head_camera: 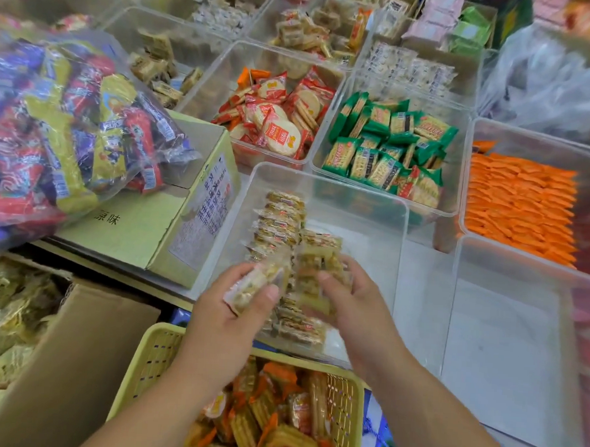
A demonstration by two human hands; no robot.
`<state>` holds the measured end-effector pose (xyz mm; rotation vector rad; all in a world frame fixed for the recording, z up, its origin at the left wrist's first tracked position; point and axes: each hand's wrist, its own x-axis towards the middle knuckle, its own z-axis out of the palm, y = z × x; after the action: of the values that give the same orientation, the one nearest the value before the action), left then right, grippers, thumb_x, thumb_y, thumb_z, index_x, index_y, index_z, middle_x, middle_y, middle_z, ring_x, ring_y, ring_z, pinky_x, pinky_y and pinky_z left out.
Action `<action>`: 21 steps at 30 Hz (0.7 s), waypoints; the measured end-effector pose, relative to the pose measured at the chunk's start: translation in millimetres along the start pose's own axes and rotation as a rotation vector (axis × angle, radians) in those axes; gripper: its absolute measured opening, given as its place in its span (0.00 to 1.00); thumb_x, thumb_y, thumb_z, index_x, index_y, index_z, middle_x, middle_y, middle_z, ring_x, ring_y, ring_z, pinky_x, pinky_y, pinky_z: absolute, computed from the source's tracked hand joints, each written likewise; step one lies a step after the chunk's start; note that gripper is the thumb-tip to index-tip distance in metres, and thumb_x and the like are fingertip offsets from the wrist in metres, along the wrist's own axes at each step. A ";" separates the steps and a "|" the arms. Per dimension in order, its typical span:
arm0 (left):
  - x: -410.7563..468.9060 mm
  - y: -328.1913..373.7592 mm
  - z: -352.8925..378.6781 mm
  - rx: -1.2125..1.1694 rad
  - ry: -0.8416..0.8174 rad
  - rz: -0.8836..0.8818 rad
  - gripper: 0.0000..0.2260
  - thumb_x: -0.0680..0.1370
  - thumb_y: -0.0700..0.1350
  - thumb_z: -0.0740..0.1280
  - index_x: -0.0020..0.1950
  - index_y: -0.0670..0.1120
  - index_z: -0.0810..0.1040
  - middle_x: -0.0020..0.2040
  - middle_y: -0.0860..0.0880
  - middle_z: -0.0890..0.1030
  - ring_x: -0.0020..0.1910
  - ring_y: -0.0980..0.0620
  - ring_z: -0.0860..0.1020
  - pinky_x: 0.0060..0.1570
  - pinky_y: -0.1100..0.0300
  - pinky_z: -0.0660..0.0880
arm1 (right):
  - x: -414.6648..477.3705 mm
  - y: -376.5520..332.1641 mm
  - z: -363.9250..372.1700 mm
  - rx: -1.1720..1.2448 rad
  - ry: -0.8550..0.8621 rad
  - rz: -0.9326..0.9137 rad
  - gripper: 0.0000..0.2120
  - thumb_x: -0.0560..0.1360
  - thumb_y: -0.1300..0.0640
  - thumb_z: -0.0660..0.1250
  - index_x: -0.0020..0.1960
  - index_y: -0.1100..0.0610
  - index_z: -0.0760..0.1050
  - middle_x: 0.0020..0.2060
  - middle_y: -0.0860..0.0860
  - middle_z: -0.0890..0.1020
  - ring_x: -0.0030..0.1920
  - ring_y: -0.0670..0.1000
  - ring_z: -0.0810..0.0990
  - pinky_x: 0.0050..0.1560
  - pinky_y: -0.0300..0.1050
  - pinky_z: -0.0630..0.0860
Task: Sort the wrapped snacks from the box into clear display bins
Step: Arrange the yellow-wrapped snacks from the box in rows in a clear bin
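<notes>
Holding wrapped snacks near carton printed 原味.

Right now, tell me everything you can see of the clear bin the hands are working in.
The clear bin is a rectangular, see-through plastic tub with rounded corners, upright and open-topped. Two rows of golden wrapped snacks stand along its left side; its right side shows bare floor. The left hand and right hand each grip snacks at its near end. A cardboard box stands beside its left wall.
</notes>
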<state>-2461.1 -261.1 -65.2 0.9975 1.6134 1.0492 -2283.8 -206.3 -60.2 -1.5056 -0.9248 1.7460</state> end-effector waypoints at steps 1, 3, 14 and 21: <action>5.4 -2.8 -3.6 -0.046 0.038 -0.054 0.20 0.71 0.65 0.71 0.60 0.59 0.82 0.53 0.56 0.87 0.52 0.56 0.85 0.50 0.58 0.81 | 9.7 -7.8 -6.0 -0.087 0.055 -0.039 0.12 0.82 0.55 0.67 0.64 0.46 0.74 0.56 0.49 0.85 0.50 0.49 0.87 0.50 0.50 0.84; 16.8 -8.3 -12.6 -0.171 0.113 -0.172 0.15 0.74 0.59 0.74 0.60 0.61 0.82 0.53 0.53 0.88 0.51 0.54 0.86 0.43 0.63 0.81 | 32.2 -27.6 -17.7 -0.385 0.163 -0.163 0.07 0.80 0.51 0.68 0.55 0.44 0.72 0.48 0.48 0.84 0.41 0.45 0.85 0.38 0.42 0.81; 31.5 -27.2 -29.5 -0.240 0.073 -0.360 0.33 0.66 0.65 0.72 0.69 0.53 0.80 0.56 0.52 0.87 0.57 0.52 0.85 0.56 0.54 0.78 | 169.9 -45.5 -26.2 -1.656 -0.002 -0.272 0.10 0.78 0.62 0.62 0.53 0.52 0.78 0.47 0.53 0.78 0.48 0.58 0.77 0.40 0.49 0.77; 35.6 -26.1 -34.1 -0.370 0.067 -0.402 0.31 0.67 0.62 0.74 0.67 0.51 0.80 0.56 0.50 0.87 0.56 0.50 0.86 0.49 0.54 0.79 | 195.1 -14.3 -14.4 -1.473 -0.186 -0.069 0.18 0.84 0.55 0.57 0.72 0.57 0.71 0.66 0.59 0.77 0.63 0.60 0.76 0.60 0.50 0.73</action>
<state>-2505.7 -241.9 -92.6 0.3759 1.5167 1.0542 -2295.2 -34.5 -154.1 -1.9988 -2.6261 1.0209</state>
